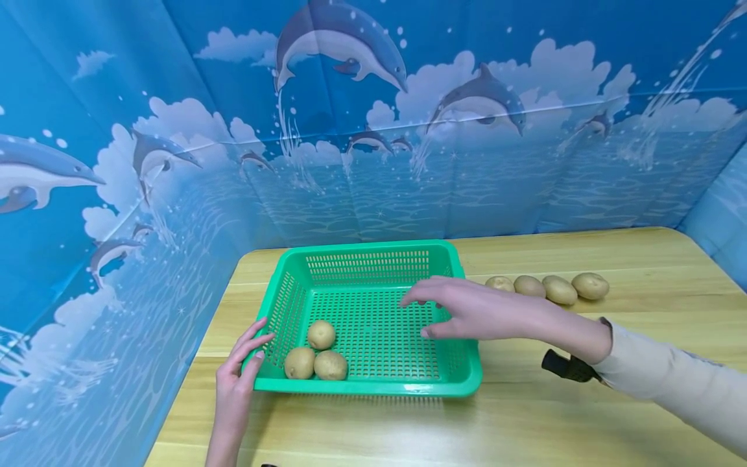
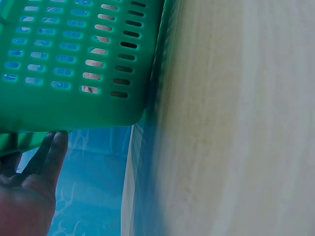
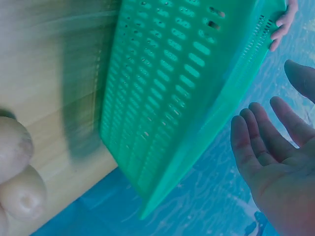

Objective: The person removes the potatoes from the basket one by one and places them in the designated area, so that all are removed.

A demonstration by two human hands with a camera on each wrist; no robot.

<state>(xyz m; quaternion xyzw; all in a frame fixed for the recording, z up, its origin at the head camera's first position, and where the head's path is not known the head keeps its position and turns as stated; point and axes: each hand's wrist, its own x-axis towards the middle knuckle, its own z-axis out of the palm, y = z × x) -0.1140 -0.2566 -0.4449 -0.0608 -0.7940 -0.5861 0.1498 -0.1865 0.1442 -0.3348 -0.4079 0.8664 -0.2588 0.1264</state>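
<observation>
A green plastic basket with slotted walls stands on the wooden table. Three potatoes lie together in its front left corner. My left hand rests on the basket's left rim, its fairly straight fingers reaching over the edge; the left wrist view shows these fingers touching the rim. Over the right part of the basket hovers my right hand, fingers spread and slightly bent, thumb apart. Nothing lies between them, and the right wrist view shows the bare palm.
Right of the basket, several potatoes lie in a row on the table, the leftmost partly behind my right hand. A blue curtain with dolphins hangs behind and beside the table. A black strap device sits on my right wrist.
</observation>
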